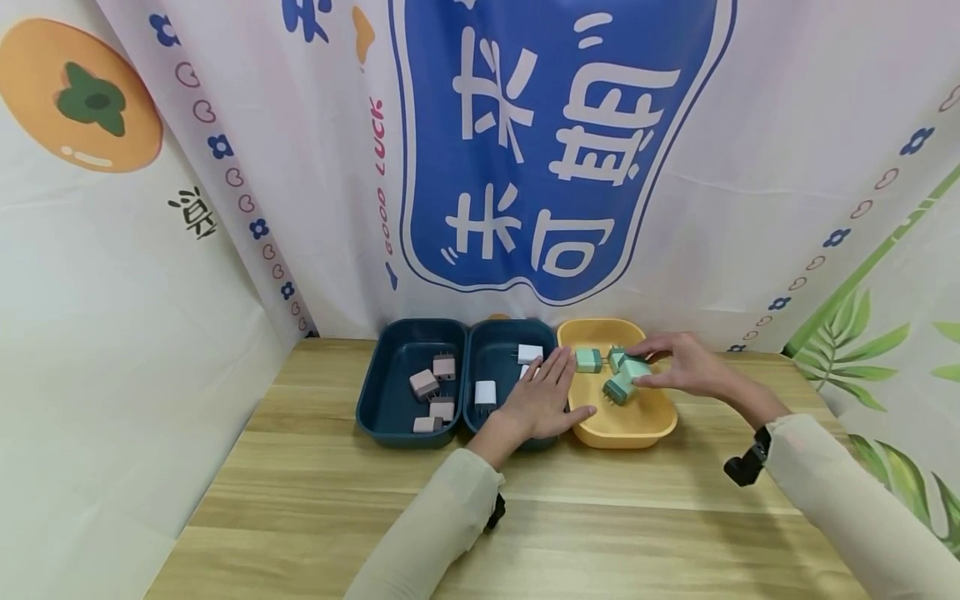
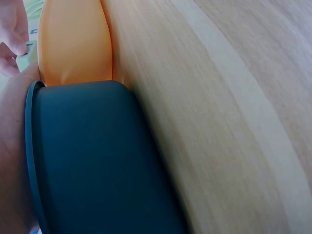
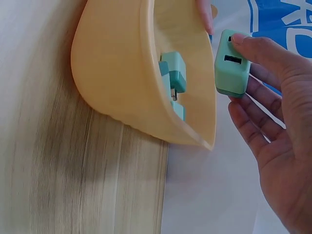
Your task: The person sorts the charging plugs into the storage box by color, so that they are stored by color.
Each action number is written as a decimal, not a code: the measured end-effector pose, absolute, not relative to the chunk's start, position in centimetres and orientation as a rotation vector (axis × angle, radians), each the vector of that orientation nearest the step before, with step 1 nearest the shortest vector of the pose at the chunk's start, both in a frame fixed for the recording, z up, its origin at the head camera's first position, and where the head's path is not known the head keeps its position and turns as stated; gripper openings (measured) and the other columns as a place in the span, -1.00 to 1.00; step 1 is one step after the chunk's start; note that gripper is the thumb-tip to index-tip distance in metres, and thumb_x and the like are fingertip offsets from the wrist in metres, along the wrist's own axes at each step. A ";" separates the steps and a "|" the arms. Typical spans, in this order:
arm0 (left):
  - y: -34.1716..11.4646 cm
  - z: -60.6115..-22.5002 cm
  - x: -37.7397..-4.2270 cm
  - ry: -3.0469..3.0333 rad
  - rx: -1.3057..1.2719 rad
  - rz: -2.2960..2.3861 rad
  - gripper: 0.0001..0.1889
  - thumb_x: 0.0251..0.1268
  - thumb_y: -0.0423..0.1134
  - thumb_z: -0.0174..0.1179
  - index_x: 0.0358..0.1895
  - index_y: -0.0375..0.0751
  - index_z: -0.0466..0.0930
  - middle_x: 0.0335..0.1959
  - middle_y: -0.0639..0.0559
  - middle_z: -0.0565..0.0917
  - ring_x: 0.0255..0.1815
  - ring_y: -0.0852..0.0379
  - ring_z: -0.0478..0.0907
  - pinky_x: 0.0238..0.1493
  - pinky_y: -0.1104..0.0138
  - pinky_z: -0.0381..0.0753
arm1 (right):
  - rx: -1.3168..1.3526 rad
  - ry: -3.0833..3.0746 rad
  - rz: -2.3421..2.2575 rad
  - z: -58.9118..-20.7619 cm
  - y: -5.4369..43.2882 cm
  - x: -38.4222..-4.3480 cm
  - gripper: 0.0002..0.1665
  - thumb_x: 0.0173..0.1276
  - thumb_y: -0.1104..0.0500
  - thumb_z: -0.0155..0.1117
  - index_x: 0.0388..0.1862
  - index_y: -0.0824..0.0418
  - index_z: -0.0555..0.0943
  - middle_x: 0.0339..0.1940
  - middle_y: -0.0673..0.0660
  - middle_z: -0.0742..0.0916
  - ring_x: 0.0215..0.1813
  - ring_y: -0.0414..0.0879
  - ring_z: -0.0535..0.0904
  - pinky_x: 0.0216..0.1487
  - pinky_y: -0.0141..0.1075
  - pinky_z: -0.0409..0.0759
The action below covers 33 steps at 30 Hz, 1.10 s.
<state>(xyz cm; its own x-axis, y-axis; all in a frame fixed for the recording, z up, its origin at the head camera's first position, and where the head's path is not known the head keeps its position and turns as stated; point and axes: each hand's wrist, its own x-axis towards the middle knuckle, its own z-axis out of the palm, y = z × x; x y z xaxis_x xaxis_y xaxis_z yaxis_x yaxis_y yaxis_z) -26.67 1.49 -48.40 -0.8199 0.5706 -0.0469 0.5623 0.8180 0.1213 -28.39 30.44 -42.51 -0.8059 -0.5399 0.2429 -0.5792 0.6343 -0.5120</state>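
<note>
Between thumb and fingers, my right hand pinches a green charger above the yellow tray; the right wrist view shows its port face. Inside that tray lie several more green chargers, some with prongs showing. My left hand lies flat with straight fingers over the middle dark blue tray, its fingertips at the rim shared with the yellow tray. It partly covers the white chargers there.
A second dark blue tray at the left holds several pink chargers. The three trays stand side by side on a wooden table, against a printed curtain at the back. Black straps sit on both wrists.
</note>
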 end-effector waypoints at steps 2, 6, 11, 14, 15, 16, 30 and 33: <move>1.5 -48.3 -26.6 2.915 0.912 0.154 0.02 0.56 0.52 -0.33 0.77 -0.14 -0.28 0.80 0.01 -0.25 0.79 0.10 -0.36 0.75 0.08 -0.22 | 0.955 -2.779 0.915 -42.7 30.2 -28.6 -0.45 0.15 0.17 0.73 0.12 0.30 0.79 0.05 0.24 0.83 -0.04 0.01 0.77 0.03 0.00 0.78; 1.5 -48.3 -26.6 2.909 0.912 0.159 0.02 0.57 0.51 -0.32 0.77 -0.14 -0.28 0.80 0.01 -0.26 0.79 0.09 -0.36 0.75 0.07 -0.22 | 0.971 -2.765 0.966 -43.2 29.9 -28.9 -0.45 0.16 0.16 0.72 0.12 0.32 0.79 0.05 0.24 0.83 -0.05 0.02 0.78 0.02 0.00 0.79; 1.5 -48.3 -26.6 2.906 0.905 0.167 0.02 0.56 0.52 -0.32 0.77 -0.14 -0.29 0.80 0.02 -0.27 0.79 0.11 -0.37 0.75 0.09 -0.24 | 1.007 -2.749 1.023 -43.6 29.4 -29.3 -0.47 0.17 0.19 0.71 0.11 0.33 0.78 0.05 0.25 0.82 -0.07 0.03 0.80 0.00 0.09 0.79; 1.5 -48.3 -26.6 2.909 0.908 0.160 0.02 0.57 0.52 -0.33 0.77 -0.14 -0.28 0.80 0.01 -0.25 0.79 0.10 -0.37 0.75 0.09 -0.24 | 0.995 -2.773 1.035 -43.8 29.1 -29.5 -0.46 0.18 0.19 0.71 0.12 0.33 0.78 0.05 0.24 0.82 -0.07 0.02 0.80 0.01 0.12 0.78; 1.5 -48.2 -26.6 2.910 0.909 0.155 0.02 0.57 0.51 -0.33 0.77 -0.14 -0.29 0.80 0.01 -0.25 0.79 0.10 -0.36 0.75 0.09 -0.24 | 0.992 -2.782 1.037 -43.8 29.0 -29.6 -0.46 0.18 0.17 0.71 0.13 0.33 0.78 0.05 0.24 0.82 -0.07 0.01 0.80 0.02 0.12 0.78; 1.5 -48.3 -26.6 2.910 0.909 0.151 0.02 0.57 0.51 -0.33 0.77 -0.13 -0.29 0.80 0.01 -0.25 0.79 0.10 -0.36 0.75 0.08 -0.24 | 0.987 -2.791 1.039 -43.8 28.9 -29.6 -0.46 0.19 0.16 0.71 0.13 0.33 0.78 0.05 0.24 0.82 -0.06 0.02 0.80 0.03 0.12 0.77; 1.5 -48.1 -26.4 2.909 0.901 0.138 0.01 0.58 0.51 -0.32 0.77 -0.13 -0.30 0.79 0.03 -0.29 0.79 0.10 -0.38 0.75 0.08 -0.27 | 0.937 -2.843 1.067 -44.1 27.4 -30.2 -0.44 0.19 0.14 0.71 0.14 0.32 0.77 0.05 0.23 0.82 -0.05 -0.02 0.77 0.10 0.16 0.74; 1.5 -48.2 -26.5 2.910 0.902 0.130 0.01 0.58 0.50 -0.33 0.77 -0.13 -0.29 0.79 0.03 -0.29 0.79 0.10 -0.37 0.75 0.08 -0.27 | 0.920 -2.857 1.094 -44.2 27.2 -30.2 -0.44 0.20 0.14 0.70 0.14 0.33 0.77 0.05 0.24 0.81 -0.05 -0.01 0.77 0.11 0.18 0.73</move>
